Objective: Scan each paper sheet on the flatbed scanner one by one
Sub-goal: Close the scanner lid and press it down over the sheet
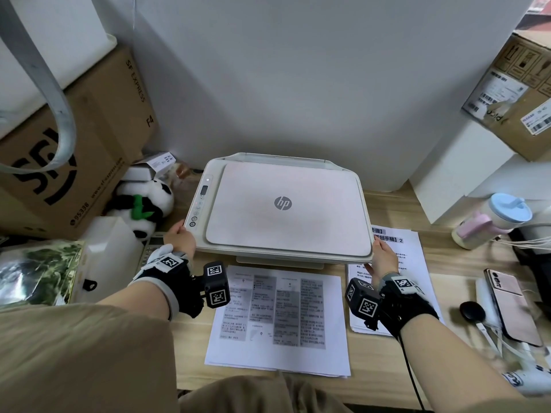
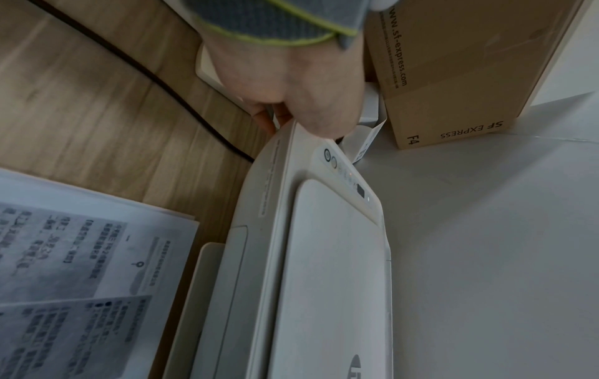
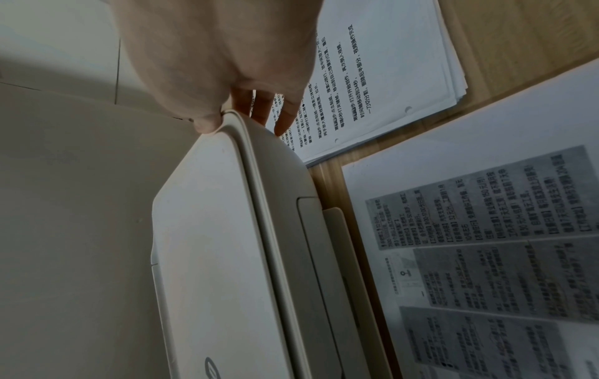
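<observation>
Hands at both near corners of smooth, round-cornered plastic scanner (image 1: 283, 210): left hand (image 1: 180, 238) and right hand (image 1: 384, 257) grip its edges, fingers curled underneath; printed sheets (image 1: 277, 320) lie flat.

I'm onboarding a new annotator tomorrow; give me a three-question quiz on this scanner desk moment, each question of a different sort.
1. True or false: the scanner lid is closed.
2. Where does the left hand grip the scanner? A) front left corner B) back edge C) the logo
3. Fill in: the right hand holds the scanner's front right corner above a stack of ____.

Key: 1 true. 2 A; the left wrist view shows the thumb on top by the control buttons and fingers under the edge. 3 paper sheets; another printed sheet lies in front of the scanner.
</observation>
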